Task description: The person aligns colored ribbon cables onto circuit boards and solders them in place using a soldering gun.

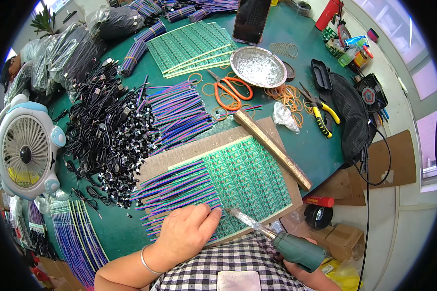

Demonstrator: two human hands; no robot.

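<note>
My left hand (187, 235), a bangle on its wrist, is closed over the near end of a row of multicoloured flat wires (179, 186). Its thumb and forefinger pinch a wire against the green circuit board panel (247, 174). The panel lies on a brown board (153, 167), with wires laid across its left part. My right hand (296, 272) grips a dark green soldering gun (298, 250), mostly hidden by the tool's body. The gun's metal barrel reaches to the panel just right of my left fingertips. A wooden bar (274, 150) rests across the panel's far right part.
More loose wires (177, 109) and a heap of black cables (102, 111) lie left, beside a fan (26, 150). Beyond are spare panels (184, 46), a metal dish (258, 67), orange scissors (230, 92), rubber bands (284, 99), a phone (250, 19) and yellow-handled pliers (322, 116).
</note>
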